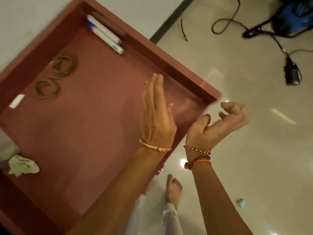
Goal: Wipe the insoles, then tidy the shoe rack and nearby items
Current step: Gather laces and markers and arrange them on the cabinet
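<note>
The reddish-brown top of the shoe rack (94, 119) fills the left of the head view, with a raised rim around it. My left hand (157, 114) is held edge-on over its right part, fingers straight and together, holding nothing. My right hand (220, 123) hovers just past the rack's right edge above the floor, fingers loosely curled and empty. A crumpled pale green cloth (22, 165) lies near the rack's left edge. No insoles are in view.
Two coiled brown laces (65, 63) (47, 89), a small white block (17, 101) and white and dark flat items (105, 33) lie on the rack top. On the glossy floor are black cables (225, 21), a black device (292, 73), a small teal scrap (241, 203) and my bare foot (173, 189).
</note>
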